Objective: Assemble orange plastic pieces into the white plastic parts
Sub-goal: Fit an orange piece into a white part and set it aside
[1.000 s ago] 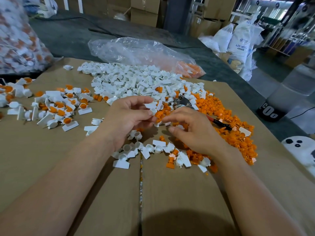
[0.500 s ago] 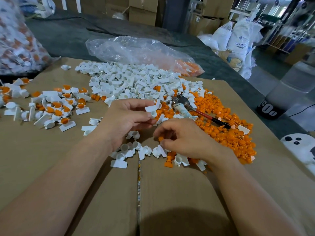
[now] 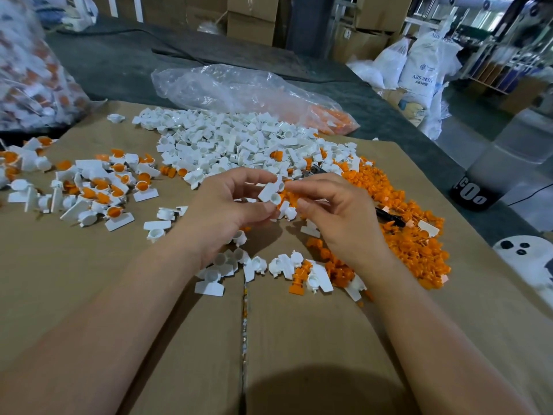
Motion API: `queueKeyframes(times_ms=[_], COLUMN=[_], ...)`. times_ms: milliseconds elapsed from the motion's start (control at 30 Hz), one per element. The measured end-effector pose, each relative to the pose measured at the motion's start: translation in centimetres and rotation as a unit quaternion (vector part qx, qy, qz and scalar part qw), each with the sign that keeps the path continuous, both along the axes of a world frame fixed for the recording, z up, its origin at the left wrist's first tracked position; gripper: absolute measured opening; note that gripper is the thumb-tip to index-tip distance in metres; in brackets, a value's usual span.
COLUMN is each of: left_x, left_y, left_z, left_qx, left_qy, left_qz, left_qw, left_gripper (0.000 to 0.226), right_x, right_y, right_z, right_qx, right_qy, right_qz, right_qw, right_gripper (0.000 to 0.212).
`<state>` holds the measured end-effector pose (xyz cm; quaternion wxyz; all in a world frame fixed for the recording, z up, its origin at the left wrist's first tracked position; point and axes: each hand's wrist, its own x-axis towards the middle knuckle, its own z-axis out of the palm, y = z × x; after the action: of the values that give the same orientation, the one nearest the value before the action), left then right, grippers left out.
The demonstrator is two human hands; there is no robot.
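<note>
Both hands are up over the middle of the cardboard (image 3: pixel 179 339). The left hand (image 3: pixel 227 208) has the white part (image 3: pixel 270 191) — thumb and fingertips curl in and pinch it, cup end towards the camera, flat tab angled up and away. The part is off the surface, between the two hands, just in front of the near edge of the white pile (image 3: pixel 233 142).

The right hand (image 3: pixel 338 214) sits just beside it, fingers bent, index and thumb tips drawn together right at the part's edge. Orange shows behind those fingertips, but I cannot tell whether the hand has an orange piece in its pinch or that is only the heap beyond.

The orange pile (image 3: pixel 401 229) spreads down the right side of the cardboard and runs into the white pile at the top. A black-handled tool (image 3: pixel 390 217) lies on it, mostly hidden behind the right hand. Under the wrists there is a scatter of loose parts (image 3: pixel 254 265), white with a few orange among them.

Out to the left — finished pieces (image 3: pixel 98 190), white with orange set in their cups, well apart from the hands. Beyond the white pile lies a clear bag (image 3: pixel 239 88), orange at its right end.
</note>
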<state>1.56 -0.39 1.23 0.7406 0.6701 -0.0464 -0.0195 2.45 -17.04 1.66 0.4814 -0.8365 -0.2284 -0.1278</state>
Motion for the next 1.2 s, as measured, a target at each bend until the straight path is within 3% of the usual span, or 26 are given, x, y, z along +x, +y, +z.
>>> queueKeyframes(times_ms=[200, 300, 400, 567, 667, 900, 1200], left_x=[-0.38, -0.37, -0.35, -0.13, -0.13, 0.00, 0.06], left_y=[-0.28, -0.35, -0.35, -0.08, 0.06, 0.07, -0.11], left_z=[0.14, 0.09, 0.09, -0.30, -0.27, -0.35, -0.20], left_qx=[0.043, 0.061, 0.015, 0.055, 0.040, -0.004, -0.071], left_qy=[-0.034, -0.041, -0.036, -0.053, -0.050, -0.037, -0.003], left_qz=[0.008, 0.009, -0.005, 0.009, 0.004, -0.005, -0.021], left_qw=[0.998, 0.997, 0.999, 0.997, 0.998, 0.999, 0.997], left_gripper=[0.039, 0.037, 0.029, 0.034, 0.027, 0.018, 0.022], right_x=[-0.52, -0.51, -0.42, -0.33, -0.39, -0.27, 0.06], right_y=[0.66, 0.72, 0.69, 0.70, 0.58, 0.41, 0.24], right_z=[0.04, -0.16, -0.33, -0.72, -0.71, -0.51, -0.77], right_qx=[0.048, 0.041, 0.032, 0.010, 0.001, -0.030, -0.016], right_qy=[0.022, 0.006, -0.004, -0.023, -0.037, -0.058, -0.075], right_qz=[-0.011, -0.017, -0.031, -0.033, -0.016, 0.015, -0.006], right_qw=[0.999, 0.999, 0.999, 0.999, 0.999, 0.998, 0.997], right_gripper=[0.030, 0.026, 0.028, 0.022, 0.011, 0.030, 0.028])
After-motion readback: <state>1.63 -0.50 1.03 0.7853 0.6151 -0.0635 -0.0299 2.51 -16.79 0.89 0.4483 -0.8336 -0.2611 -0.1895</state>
